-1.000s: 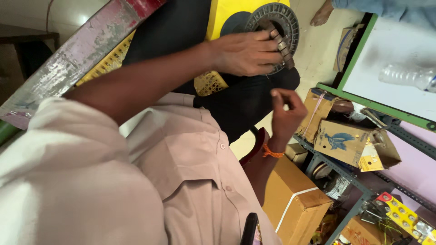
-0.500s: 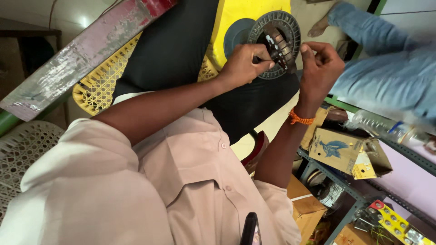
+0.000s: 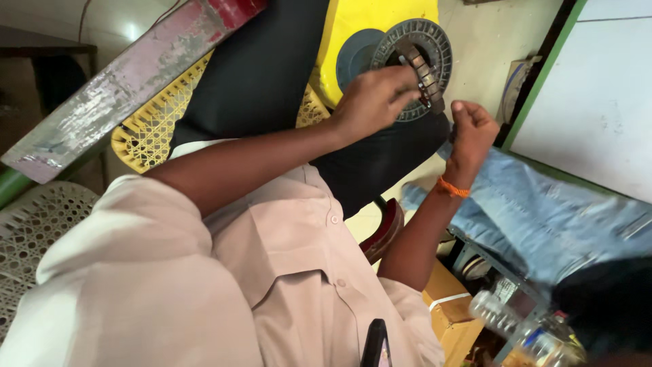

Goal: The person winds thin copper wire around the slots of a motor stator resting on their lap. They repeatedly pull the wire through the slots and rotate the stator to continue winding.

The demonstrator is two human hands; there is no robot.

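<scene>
The grey ribbed disc [image 3: 413, 64] rests on the person's lap, against a yellow block [image 3: 353, 27]. The left hand [image 3: 377, 102] pinches a dark chain-like strip [image 3: 426, 75] lying across it. The right hand [image 3: 472, 132] (orange wristband) hovers just beside, fingers curled into a fist.

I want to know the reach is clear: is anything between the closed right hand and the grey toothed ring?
Nothing visible. The right hand is beside the ring, a small gap apart. The left hand already grips the ring's metal strip.
</scene>
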